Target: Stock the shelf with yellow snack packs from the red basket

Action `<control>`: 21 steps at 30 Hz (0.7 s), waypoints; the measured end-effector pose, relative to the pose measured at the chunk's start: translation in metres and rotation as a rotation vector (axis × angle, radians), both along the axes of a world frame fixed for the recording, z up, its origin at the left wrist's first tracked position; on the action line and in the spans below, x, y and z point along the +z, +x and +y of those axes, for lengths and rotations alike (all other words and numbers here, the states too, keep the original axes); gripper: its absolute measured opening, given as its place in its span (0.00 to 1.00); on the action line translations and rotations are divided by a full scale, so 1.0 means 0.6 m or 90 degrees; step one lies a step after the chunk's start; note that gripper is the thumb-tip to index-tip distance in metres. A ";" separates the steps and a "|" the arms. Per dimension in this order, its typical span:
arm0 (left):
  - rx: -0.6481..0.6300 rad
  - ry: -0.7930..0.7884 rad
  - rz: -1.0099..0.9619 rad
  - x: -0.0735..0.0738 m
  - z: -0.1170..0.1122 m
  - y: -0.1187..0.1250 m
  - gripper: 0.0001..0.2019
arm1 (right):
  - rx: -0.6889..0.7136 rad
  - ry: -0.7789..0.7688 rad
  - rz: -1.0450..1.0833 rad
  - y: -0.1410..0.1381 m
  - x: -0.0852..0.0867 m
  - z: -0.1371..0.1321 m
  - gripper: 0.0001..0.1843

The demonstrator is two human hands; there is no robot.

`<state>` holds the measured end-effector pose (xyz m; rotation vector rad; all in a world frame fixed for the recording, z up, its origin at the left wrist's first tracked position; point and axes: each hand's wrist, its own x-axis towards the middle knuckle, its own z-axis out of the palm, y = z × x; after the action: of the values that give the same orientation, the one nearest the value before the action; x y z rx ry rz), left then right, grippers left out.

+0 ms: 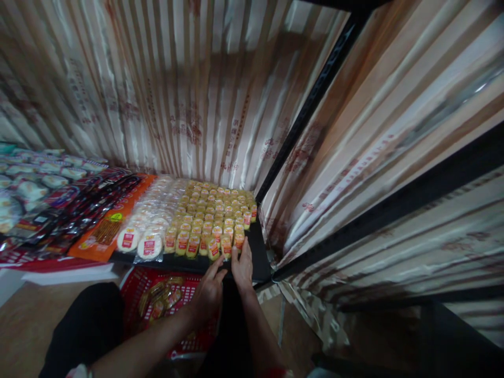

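Observation:
Both my hands reach to the front edge of a low black shelf (258, 257). My right hand (242, 265) lies with fingers stretched forward, touching the nearest row of small yellow packets with red labels (214, 218). My left hand (208, 291) is just left of it, fingers extended toward the shelf edge and the front packets; nothing shows in it. The yellow packets stand in several tight rows filling the shelf's right part.
White round packets (149, 239) lie left of the yellow ones, then an orange pack (104, 231) and dark and pale packs further left. A red basket (165, 304) with packets sits on the floor below. Striped plastic sheeting (189, 89) and a black frame post (311, 100) close the back and right.

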<state>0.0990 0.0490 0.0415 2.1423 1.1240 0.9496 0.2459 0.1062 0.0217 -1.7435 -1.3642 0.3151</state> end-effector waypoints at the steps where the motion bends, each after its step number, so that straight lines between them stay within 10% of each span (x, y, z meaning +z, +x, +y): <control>1: 0.001 0.002 0.000 0.000 -0.002 -0.003 0.22 | 0.010 -0.003 -0.003 0.000 0.002 -0.001 0.38; 21: 0.066 0.018 -0.023 -0.050 -0.016 -0.026 0.21 | 0.007 0.018 -0.017 -0.007 0.009 -0.005 0.41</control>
<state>0.0831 0.0396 0.0115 2.0977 1.2211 1.0530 0.2418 0.1033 0.0271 -1.7231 -1.3915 0.2798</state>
